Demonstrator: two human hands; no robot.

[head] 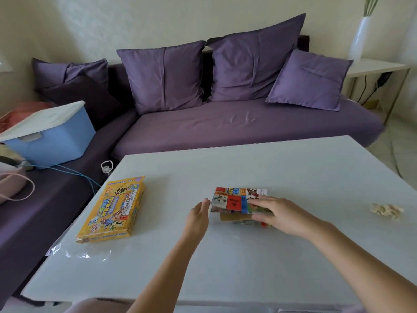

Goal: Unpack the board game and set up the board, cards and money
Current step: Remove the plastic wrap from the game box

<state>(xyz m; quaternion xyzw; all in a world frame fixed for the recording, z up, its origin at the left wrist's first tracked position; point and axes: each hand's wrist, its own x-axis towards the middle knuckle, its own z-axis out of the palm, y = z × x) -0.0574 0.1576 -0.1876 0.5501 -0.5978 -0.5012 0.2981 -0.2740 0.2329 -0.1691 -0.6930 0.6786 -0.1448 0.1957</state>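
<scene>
Cardboard game board (pixel 237 199), folded and multicoloured, lies under the flat, released right hand (pixel 277 214), with the released left hand (pixel 198 216) beside its left edge.

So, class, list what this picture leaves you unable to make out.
Head view:
Folded board: near right corner, covered by the right hand; grip or resting touch unclear.
Yellow box: print too small; contents hidden by the box itself.
Pale heap on the table: too blurred to name.
</scene>
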